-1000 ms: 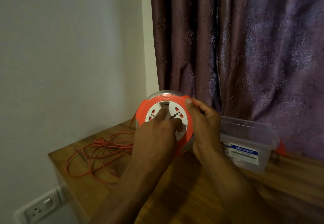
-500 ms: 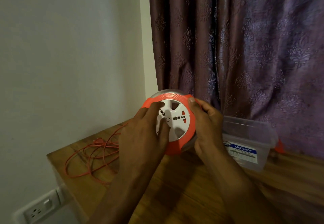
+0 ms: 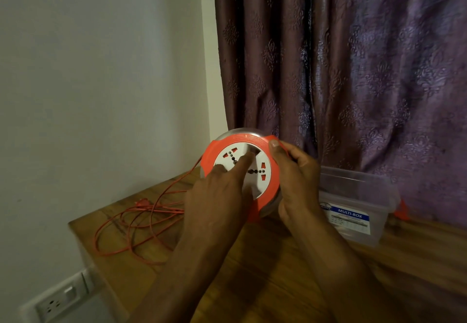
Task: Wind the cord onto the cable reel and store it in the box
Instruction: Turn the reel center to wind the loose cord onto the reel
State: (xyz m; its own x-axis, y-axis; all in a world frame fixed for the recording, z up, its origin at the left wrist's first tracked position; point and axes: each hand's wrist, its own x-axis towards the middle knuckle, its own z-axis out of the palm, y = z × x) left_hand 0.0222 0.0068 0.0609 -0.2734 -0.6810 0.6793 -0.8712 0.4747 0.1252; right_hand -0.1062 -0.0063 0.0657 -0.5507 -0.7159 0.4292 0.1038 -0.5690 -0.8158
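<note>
The round cable reel [image 3: 262,145], orange-rimmed with a white socket face, is held upright above the wooden table [image 3: 290,272]. My right hand [image 3: 298,178] grips its right rim, thumb on the orange edge. My left hand [image 3: 217,196] lies over the white face, the index finger poked into a hole in that disc. The orange cord [image 3: 141,224] runs from the reel's left side down into loose loops on the table, its plug among them. A clear plastic box [image 3: 358,196] labelled MULTI-BOX stands open just right of my right hand.
A purple patterned curtain [image 3: 353,69] hangs behind the table, a white wall to the left. The table's left corner is near the cord loops. A white wall socket [image 3: 58,300] sits low at the left. Something orange [image 3: 401,211] peeks out behind the box.
The white disc has turned under my left hand: the finger went from the lower middle around the left to the top hole. The cord loops have shifted slightly. My right hand keeps its hold.
</note>
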